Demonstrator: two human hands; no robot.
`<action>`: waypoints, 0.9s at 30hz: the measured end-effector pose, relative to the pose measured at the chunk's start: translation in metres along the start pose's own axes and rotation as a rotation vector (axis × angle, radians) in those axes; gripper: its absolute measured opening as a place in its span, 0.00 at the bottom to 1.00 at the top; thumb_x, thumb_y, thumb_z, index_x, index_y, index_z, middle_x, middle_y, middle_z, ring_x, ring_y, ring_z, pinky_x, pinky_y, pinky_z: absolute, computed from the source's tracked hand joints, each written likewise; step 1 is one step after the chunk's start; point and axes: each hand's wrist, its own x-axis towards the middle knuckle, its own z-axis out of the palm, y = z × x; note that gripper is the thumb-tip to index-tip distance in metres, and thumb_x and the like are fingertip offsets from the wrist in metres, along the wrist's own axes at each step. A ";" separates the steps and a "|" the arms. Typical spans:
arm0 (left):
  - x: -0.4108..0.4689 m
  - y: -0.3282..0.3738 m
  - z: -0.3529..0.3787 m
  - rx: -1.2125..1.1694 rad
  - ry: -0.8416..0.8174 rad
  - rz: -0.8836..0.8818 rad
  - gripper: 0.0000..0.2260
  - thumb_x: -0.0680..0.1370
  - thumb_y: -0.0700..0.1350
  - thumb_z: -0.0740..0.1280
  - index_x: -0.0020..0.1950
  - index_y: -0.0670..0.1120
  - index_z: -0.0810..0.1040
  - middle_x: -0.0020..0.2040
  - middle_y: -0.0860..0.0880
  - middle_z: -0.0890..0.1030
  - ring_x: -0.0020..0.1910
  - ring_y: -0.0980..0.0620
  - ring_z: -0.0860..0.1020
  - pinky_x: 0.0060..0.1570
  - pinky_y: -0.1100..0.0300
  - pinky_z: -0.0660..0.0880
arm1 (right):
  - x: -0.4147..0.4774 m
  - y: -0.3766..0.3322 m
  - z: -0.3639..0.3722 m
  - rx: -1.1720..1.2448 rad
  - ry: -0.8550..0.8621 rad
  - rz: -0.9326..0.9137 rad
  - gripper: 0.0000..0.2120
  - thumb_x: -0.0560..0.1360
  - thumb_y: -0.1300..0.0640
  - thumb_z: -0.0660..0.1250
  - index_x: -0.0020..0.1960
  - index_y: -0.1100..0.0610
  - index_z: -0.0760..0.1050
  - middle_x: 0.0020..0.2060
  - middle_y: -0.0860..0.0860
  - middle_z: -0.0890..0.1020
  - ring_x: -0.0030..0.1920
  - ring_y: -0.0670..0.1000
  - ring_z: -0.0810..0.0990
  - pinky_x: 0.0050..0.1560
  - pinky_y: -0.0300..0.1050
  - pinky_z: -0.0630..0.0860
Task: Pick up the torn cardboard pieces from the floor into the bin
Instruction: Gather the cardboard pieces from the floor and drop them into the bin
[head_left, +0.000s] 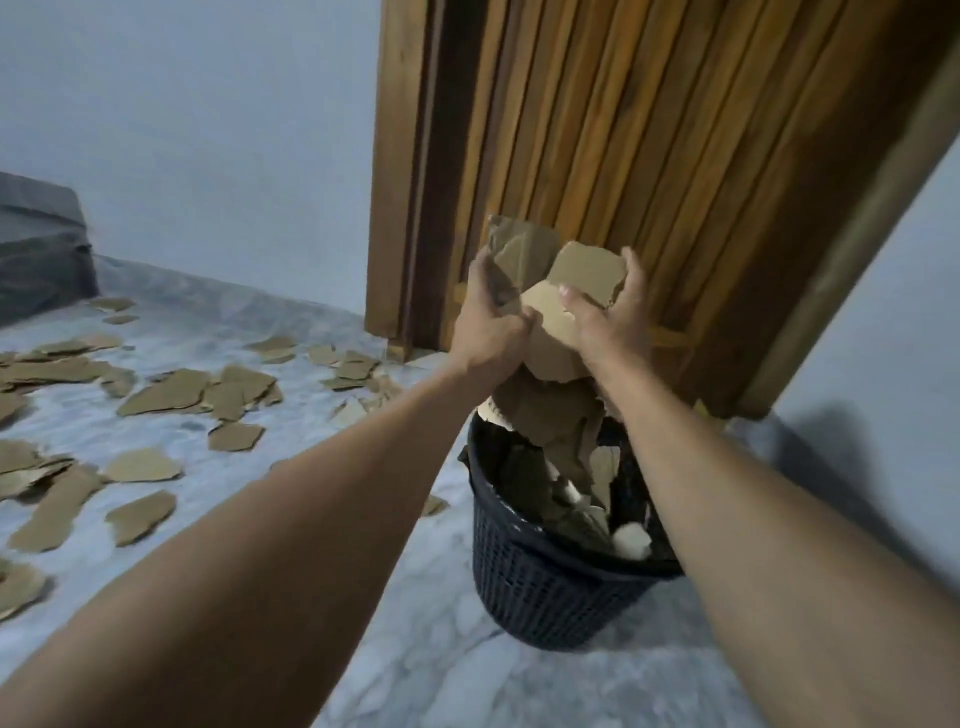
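Observation:
A bundle of torn brown cardboard pieces (550, 332) is held between both hands just above a dark mesh bin (540, 587). My left hand (488, 322) grips the bundle's left side and my right hand (613, 317) grips its right side. The lower pieces of the bundle hang down into the bin's mouth. Inside the bin lie more cardboard and some white scraps (631, 543). Several loose cardboard pieces (166, 397) are scattered over the marble floor to the left.
A wooden slatted door (649, 156) stands right behind the bin. A pale wall (208, 130) runs along the back. A grey cushioned object (41, 249) sits at the far left. One small cardboard scrap (434, 504) lies beside the bin.

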 end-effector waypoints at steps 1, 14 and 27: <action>0.000 -0.008 0.018 0.027 -0.050 -0.029 0.34 0.76 0.39 0.68 0.78 0.58 0.59 0.65 0.50 0.76 0.62 0.50 0.77 0.63 0.46 0.77 | -0.002 0.014 -0.015 -0.012 0.026 0.041 0.40 0.77 0.47 0.71 0.81 0.44 0.52 0.76 0.52 0.66 0.71 0.54 0.70 0.64 0.49 0.74; -0.061 -0.050 -0.017 0.395 0.022 -0.180 0.22 0.78 0.36 0.63 0.72 0.50 0.75 0.62 0.51 0.79 0.58 0.51 0.80 0.55 0.53 0.80 | -0.020 0.030 -0.033 -0.266 -0.184 0.073 0.26 0.77 0.40 0.64 0.73 0.45 0.69 0.71 0.50 0.73 0.68 0.53 0.73 0.68 0.56 0.70; -0.351 -0.155 -0.243 1.194 0.245 -0.704 0.44 0.73 0.78 0.53 0.82 0.62 0.38 0.82 0.49 0.38 0.81 0.37 0.36 0.75 0.32 0.40 | -0.249 0.044 0.190 -0.194 -0.692 -0.110 0.28 0.80 0.40 0.62 0.77 0.50 0.65 0.76 0.52 0.66 0.74 0.54 0.65 0.69 0.49 0.65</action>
